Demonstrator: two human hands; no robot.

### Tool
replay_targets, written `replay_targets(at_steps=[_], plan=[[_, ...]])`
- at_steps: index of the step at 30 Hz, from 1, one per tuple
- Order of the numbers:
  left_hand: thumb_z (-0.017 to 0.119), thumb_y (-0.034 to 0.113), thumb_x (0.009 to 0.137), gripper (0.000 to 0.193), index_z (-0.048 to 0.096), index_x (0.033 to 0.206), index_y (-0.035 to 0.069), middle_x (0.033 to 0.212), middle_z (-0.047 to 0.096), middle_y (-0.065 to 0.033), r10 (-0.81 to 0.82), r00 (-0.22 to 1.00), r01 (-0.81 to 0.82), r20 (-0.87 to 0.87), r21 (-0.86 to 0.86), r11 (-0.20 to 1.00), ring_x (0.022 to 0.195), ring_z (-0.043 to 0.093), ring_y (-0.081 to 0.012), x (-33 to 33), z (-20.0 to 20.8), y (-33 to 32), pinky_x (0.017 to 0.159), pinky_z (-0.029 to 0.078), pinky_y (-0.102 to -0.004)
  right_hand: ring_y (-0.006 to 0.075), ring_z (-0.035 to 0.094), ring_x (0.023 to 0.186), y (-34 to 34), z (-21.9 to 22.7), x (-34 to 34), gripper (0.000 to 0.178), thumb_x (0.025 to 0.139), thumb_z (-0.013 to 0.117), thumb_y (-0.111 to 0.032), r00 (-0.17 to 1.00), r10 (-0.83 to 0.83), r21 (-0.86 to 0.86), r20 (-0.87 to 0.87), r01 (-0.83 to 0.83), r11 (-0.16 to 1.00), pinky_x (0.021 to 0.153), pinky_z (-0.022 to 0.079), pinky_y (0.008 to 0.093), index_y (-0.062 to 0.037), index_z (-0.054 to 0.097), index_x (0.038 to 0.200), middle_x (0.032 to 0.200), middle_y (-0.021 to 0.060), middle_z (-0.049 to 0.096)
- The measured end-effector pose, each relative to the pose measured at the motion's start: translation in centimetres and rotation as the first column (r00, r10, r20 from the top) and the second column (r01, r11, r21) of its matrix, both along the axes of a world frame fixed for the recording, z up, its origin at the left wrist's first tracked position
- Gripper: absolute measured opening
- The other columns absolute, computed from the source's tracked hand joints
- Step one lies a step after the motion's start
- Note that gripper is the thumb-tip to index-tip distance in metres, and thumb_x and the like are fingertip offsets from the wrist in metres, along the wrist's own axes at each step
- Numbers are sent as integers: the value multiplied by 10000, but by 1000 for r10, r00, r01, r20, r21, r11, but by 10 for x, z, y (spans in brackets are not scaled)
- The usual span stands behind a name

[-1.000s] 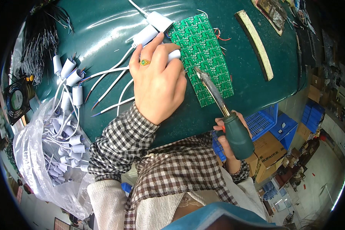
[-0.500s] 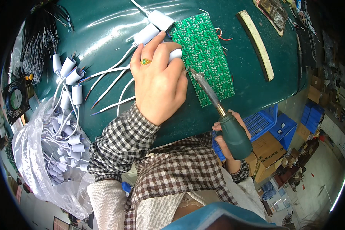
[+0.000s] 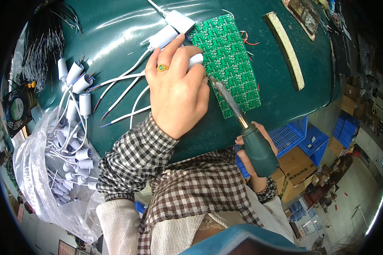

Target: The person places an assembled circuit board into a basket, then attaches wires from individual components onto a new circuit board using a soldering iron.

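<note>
My right hand (image 3: 258,148) grips the dark green handle of a soldering iron (image 3: 232,104). Its tip touches down at the left edge of a green circuit board panel (image 3: 232,68), right by my left fingertips. My left hand (image 3: 178,87), a ring on one finger, is closed around a white cable connector (image 3: 195,60), mostly covered by the fingers. Whatever the fingertips pinch at the iron's tip is too small to make out. Two more white connectors (image 3: 163,37) with cables lie just beyond my left hand, against the panel's upper left corner.
On the left, a clear plastic bag (image 3: 34,187) spills white connectors with cables (image 3: 85,105) onto the green table. A bundle of dark wires (image 3: 42,55) lies at the far left beside a small fan (image 3: 17,108). Right of the panel is a curved strip (image 3: 285,51); blue crates (image 3: 289,134) stand below the table edge.
Almost nothing differs. The soldering iron's handle has shifted very slightly left, with its tip still at the panel's left edge; my left hand holds its place.
</note>
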State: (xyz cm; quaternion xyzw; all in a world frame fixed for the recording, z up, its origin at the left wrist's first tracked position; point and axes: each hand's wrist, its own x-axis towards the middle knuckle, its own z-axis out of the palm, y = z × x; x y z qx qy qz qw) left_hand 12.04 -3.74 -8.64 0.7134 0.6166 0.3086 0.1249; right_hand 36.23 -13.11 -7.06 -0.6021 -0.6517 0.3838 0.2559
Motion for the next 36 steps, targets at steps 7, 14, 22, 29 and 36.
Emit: replay_targets(at_steps=[7,14,22,29,36], plan=[[695,42,751,105,607,800,70,1225,622,-91,1,1000,-1,-26,-11,1000,1341,483,-399,-1,3,0,1080,325,-545,293,719,974,5,1,6,664,769,859,-454,984,143,71,103,-151,986,847,572,357,5,674,1211,1160,146,717],[694,47,755,100,609,801,69,1225,622,-93,5,1000,-5,-22,-8,1000,1338,486,-400,1,2,1,1080,325,-546,293,717,975,-2,-2,7,652,803,793,-561,1000,25,11,0,-25,1000,822,572,359,-15,702,1149,1220,138,692],[678,71,755,102,668,847,29,1198,610,-93,0,1000,0,-2,11,1000,1349,470,-368,2,-2,1,1116,284,-602,231,733,892,-1,1,2,689,805,803,-542,996,-49,20,-68,50,999,797,568,326,4,673,1205,1070,93,742],[671,71,760,99,668,848,24,1193,609,-98,3,1000,-3,-13,15,1000,1345,471,-374,1,-2,0,1112,288,-606,163,732,826,-1,-3,3,786,805,813,-530,997,-25,15,-79,26,1000,774,562,296,24,599,1319,896,24,759],[700,73,762,99,614,810,73,1229,618,-96,14,999,-14,-48,14,1000,1333,485,-399,2,0,1,1090,318,-543,172,739,839,-3,-7,6,776,792,838,-491,993,-42,34,-110,46,998,776,568,300,32,605,1316,911,47,758]])
